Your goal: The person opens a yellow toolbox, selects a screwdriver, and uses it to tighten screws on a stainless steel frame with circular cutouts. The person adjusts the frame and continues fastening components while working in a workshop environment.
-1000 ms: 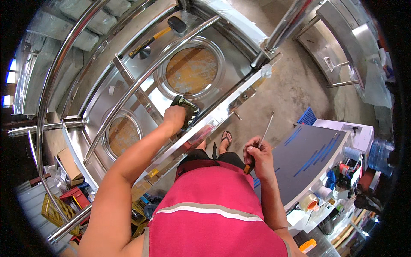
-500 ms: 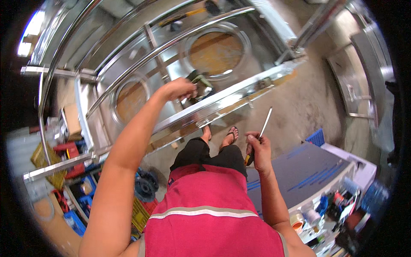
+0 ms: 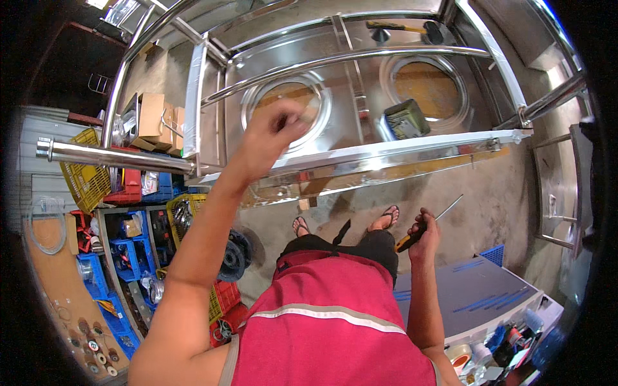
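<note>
A: How is the right hand point(image 3: 423, 233) doing?

B: On my feed it is wrapped snugly around a long screwdriver with a yellow-and-black handle point(image 3: 405, 243) and a thin silver shaft. I see the shaft pointing forward and right of the fist, with the handle's end jutting out on the near left side.

A: And the left hand point(image 3: 277, 132)?

B: Blurred on my screen. Its fingers look bent, but I can't tell how far open they are or whether they have hold of anything. Behind it I see the shiny tubular steel frame point(image 3: 386, 153) and part of a round, ring-edged opening.

A: What's around the grips?

B: An olive-green, open rectangular box point(image 3: 407, 120) lies right of the left hand and beyond the right, clear of both, on the frame's steel panel. Farther beyond it I have a black-headed mallet with a yellow-and-black handle point(image 3: 405, 27). Nearer me than the right hand, and to its right, is a grey-topped table with blue strips point(image 3: 454, 289).
</note>
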Available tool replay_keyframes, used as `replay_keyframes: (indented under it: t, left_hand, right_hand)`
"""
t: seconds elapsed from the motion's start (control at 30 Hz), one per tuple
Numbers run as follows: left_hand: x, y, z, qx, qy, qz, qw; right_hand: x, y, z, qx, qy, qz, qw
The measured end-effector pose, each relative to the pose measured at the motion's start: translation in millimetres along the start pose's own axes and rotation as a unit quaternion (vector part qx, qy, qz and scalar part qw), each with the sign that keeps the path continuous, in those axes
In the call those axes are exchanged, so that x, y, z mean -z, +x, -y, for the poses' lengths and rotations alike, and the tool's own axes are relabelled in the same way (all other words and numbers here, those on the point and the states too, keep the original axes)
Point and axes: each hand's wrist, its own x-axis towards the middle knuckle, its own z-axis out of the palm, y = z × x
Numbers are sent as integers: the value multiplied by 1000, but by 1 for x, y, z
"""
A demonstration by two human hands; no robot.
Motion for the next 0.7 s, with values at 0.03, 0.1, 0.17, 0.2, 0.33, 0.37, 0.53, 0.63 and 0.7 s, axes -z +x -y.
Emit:
replay_keyframes:
  t: [0.03, 0.1, 0.17, 0.2, 0.33, 0.37, 0.53, 0.63, 0.7]
  left_hand:
    - [23, -43, 4, 67, -66, -12, 996]
    - [57, -122, 27, 113, -191, -21, 975]
    - [74, -185, 69, 136, -269, -37, 953]
    - [80, -215, 92, 168, -295, -54, 939]
    - [94, -279, 182, 214, -302, -89, 925]
    - [95, -284, 198, 217, -298, -77, 926]
    - [87, -275, 247, 248, -253, -39, 934]
    - [81, -263, 260, 303, -272, -54, 912]
    - [79, -259, 267, 312, -298, -47, 901]
  right_hand:
    - [-8, -5, -20, -9, 21, -13, 1000]
    - [-30, -16, -65, -65, 66, 41, 995]
    - [-62, -28, -115, -117, 70, 35, 990]
    - [-82, -34, -141, -152, 48, -27, 987]
    - [-157, -58, -207, -140, -18, 66, 988]
    - [-173, -62, -217, -129, -11, 84, 988]
    - [-229, -60, -231, -100, 23, 81, 991]
    - [-239, -53, -235, -100, 47, 100, 989]
    - [-242, -50, -238, -111, 73, 102, 986]
